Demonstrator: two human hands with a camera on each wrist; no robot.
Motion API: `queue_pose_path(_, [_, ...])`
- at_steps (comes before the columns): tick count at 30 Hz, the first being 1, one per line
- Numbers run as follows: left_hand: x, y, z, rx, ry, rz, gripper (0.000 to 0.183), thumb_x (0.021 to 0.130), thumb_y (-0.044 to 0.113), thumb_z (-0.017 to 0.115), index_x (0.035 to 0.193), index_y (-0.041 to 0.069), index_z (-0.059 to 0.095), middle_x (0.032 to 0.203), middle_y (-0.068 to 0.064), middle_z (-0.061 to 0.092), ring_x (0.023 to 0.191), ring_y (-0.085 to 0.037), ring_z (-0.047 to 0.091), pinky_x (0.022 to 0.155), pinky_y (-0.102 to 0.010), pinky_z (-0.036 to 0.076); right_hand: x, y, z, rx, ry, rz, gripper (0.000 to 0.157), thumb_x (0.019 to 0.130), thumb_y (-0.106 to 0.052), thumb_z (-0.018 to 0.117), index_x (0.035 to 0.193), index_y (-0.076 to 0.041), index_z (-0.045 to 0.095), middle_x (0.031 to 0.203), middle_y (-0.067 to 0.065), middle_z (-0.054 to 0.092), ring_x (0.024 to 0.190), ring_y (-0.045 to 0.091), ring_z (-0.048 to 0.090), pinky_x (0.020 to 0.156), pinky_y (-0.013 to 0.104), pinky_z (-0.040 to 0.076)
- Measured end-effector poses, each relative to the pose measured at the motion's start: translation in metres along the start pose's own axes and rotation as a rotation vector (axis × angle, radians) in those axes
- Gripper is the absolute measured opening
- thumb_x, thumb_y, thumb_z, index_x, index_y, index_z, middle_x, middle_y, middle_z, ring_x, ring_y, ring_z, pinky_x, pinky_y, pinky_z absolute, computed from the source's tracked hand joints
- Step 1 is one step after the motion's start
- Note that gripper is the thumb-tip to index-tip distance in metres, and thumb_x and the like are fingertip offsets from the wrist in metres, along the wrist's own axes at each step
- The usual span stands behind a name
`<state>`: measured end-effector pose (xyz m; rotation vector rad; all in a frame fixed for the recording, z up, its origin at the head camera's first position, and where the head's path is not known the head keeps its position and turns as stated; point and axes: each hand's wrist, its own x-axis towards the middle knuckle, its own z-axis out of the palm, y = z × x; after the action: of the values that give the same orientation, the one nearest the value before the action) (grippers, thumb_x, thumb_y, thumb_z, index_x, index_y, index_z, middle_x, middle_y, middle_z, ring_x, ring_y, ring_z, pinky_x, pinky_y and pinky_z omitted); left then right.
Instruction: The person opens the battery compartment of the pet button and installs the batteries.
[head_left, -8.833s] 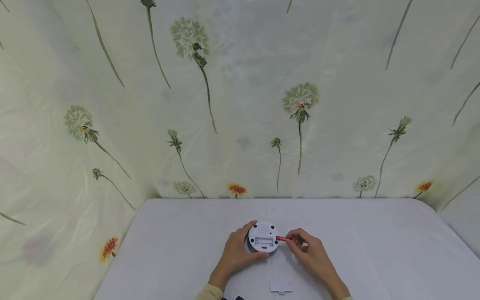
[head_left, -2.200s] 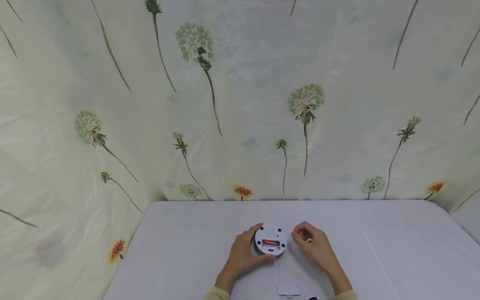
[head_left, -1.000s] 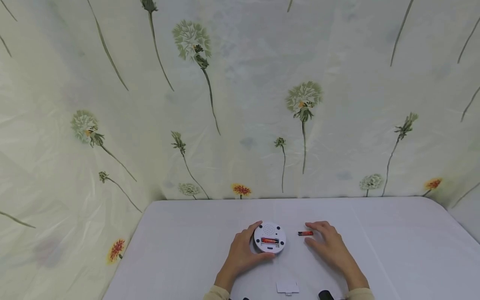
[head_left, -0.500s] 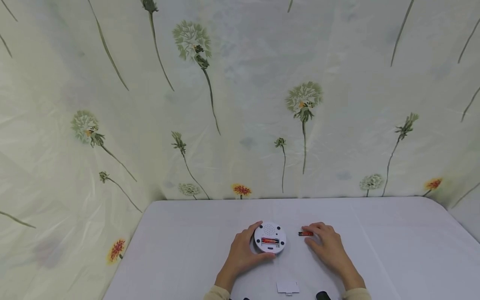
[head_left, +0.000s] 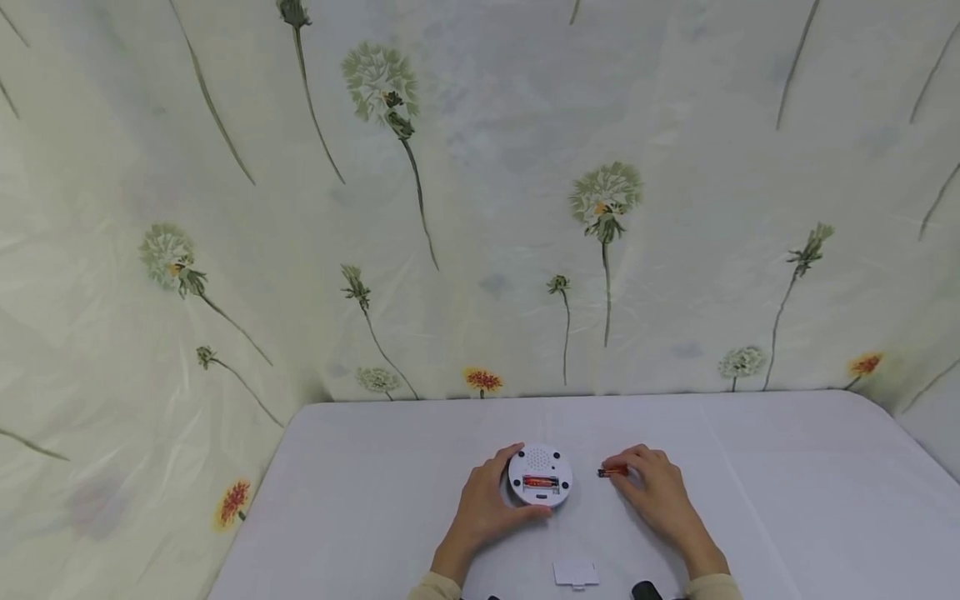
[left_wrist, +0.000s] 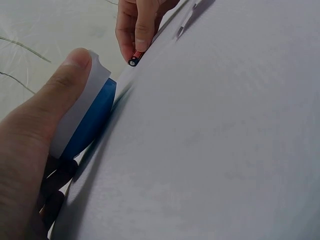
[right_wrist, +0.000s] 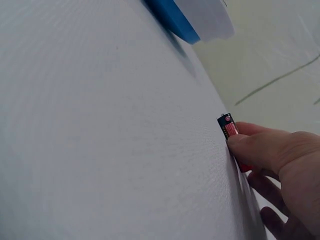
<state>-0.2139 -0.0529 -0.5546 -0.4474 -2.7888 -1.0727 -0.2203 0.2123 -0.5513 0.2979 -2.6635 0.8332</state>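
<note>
My left hand grips a round white device by its rim. Its face carries small holes, dark feet and a battery compartment. Inside that compartment, a red battery lies along the far side. Seen from the left wrist, the device has a blue side, and my thumb presses its pale edge. To the right of the device, my right hand pinches a second red-and-black battery between thumb and forefinger, close to the tabletop. One end of it sticks out past the fingertips.
A small white rectangular cover with a tab lies on the white table, nearer the person. A dark object shows at the bottom edge beside the right wrist. Behind the table hangs a flower-patterned curtain.
Earlier the compartment was empty and my right hand held a battery; a battery then sat inside. My right hand moved right to another battery on the table and has closed its fingertips on it.
</note>
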Motion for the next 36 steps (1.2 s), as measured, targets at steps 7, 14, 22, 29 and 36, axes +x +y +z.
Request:
queue_pose_path(7, [0.0, -0.001, 0.001, 0.004, 0.007, -0.003, 0.092, 0.052, 0.074, 0.062, 0.131, 0.041, 0.029, 0.123, 0.014, 0.05, 0.104, -0.009, 0.049, 0.087, -0.035, 0.04, 0.0, 0.001, 0.0, 0.015, -0.016, 0.022, 0.018, 0.073, -0.013, 0.07, 0.085, -0.025, 0.066, 0.084, -0.009, 0.058, 0.091, 0.021, 0.049, 0.074, 0.044, 0.032])
queue_pose_path(14, [0.0, -0.001, 0.001, 0.008, 0.002, -0.004, 0.092, 0.052, 0.074, 0.062, 0.131, 0.041, 0.029, 0.123, 0.013, 0.051, 0.103, -0.009, 0.049, 0.087, -0.035, 0.04, 0.0, -0.001, 0.0, 0.004, 0.0, 0.007, 0.016, 0.074, -0.015, 0.07, 0.085, -0.025, 0.065, 0.078, -0.011, 0.056, 0.088, 0.02, 0.05, 0.072, 0.042, 0.032])
queue_pose_path(22, [-0.001, 0.001, 0.001, -0.006, -0.013, -0.029, 0.092, 0.052, 0.074, 0.061, 0.131, 0.042, 0.029, 0.124, 0.013, 0.05, 0.105, -0.01, 0.048, 0.087, -0.037, 0.04, 0.0, -0.004, -0.001, 0.007, 0.006, -0.02, 0.017, 0.074, -0.015, 0.07, 0.086, -0.026, 0.065, 0.077, -0.014, 0.055, 0.078, 0.012, 0.049, 0.069, 0.034, 0.033])
queue_pose_path(29, [0.0, 0.0, 0.002, 0.0, 0.002, -0.011, 0.092, 0.052, 0.074, 0.062, 0.131, 0.041, 0.03, 0.124, 0.013, 0.05, 0.104, -0.01, 0.049, 0.087, -0.037, 0.041, 0.001, -0.007, 0.002, 0.054, -0.009, -0.005, 0.017, 0.076, -0.018, 0.068, 0.088, -0.028, 0.064, 0.081, -0.015, 0.053, 0.078, 0.008, 0.046, 0.07, 0.031, 0.032])
queue_pose_path(36, [0.0, 0.002, -0.001, -0.011, -0.002, -0.014, 0.092, 0.052, 0.073, 0.063, 0.131, 0.041, 0.03, 0.124, 0.013, 0.05, 0.105, -0.011, 0.049, 0.087, -0.037, 0.04, 0.002, -0.014, 0.006, 0.076, -0.049, 0.021, 0.017, 0.078, -0.02, 0.066, 0.09, -0.031, 0.062, 0.084, -0.017, 0.052, 0.081, 0.005, 0.045, 0.073, 0.031, 0.034])
